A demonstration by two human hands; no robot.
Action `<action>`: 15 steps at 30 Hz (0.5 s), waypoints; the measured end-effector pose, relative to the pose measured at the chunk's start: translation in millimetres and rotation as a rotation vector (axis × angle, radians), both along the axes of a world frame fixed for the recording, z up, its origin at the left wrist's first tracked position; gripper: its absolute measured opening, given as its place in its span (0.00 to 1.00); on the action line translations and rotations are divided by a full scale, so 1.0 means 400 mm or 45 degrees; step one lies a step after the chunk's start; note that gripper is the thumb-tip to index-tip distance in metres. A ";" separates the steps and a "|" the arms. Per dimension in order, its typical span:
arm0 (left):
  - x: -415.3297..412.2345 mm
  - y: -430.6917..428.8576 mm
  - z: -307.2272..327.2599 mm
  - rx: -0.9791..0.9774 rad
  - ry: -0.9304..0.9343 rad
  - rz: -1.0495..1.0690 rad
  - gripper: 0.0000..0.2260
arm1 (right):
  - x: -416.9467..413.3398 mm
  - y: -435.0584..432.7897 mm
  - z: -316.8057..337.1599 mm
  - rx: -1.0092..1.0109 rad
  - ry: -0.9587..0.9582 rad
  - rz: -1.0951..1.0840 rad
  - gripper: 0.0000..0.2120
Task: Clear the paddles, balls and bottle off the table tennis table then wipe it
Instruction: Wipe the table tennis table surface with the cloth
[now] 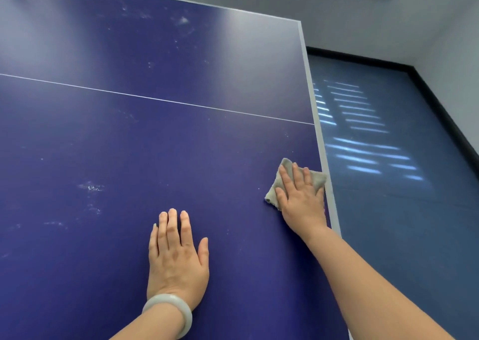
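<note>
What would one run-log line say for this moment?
phase: wiping | right hand: pressing grey cloth on dark blue table tennis table, near edge | left hand: flat on table | whitish smudges: left of hands

Blue floor (414,223), pale walls (363,23), striped sunlight (363,142)
</note>
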State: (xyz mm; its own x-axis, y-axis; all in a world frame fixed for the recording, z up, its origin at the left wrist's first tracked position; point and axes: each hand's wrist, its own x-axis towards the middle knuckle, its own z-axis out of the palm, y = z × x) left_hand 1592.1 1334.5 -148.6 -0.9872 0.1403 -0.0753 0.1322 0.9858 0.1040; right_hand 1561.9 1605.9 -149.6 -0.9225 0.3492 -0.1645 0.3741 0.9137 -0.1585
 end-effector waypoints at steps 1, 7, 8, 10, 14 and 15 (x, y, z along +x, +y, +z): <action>0.000 0.000 0.001 -0.001 0.000 0.000 0.39 | 0.012 -0.010 -0.006 0.010 0.012 0.121 0.27; 0.002 0.000 0.008 -0.019 -0.035 0.013 0.35 | -0.049 0.097 0.006 0.084 -0.044 -0.183 0.27; 0.002 0.000 0.008 -0.019 -0.036 0.015 0.33 | -0.079 0.113 0.010 0.140 -0.077 -0.208 0.27; 0.001 -0.002 0.007 -0.024 -0.038 0.013 0.32 | -0.142 0.141 0.017 0.308 -0.148 -0.167 0.28; 0.001 -0.004 -0.001 -0.021 -0.026 0.005 0.31 | -0.264 0.183 0.027 0.399 -0.229 -0.183 0.29; 0.001 -0.004 -0.002 -0.018 -0.021 0.005 0.31 | -0.292 0.180 0.027 0.283 -0.207 -0.236 0.29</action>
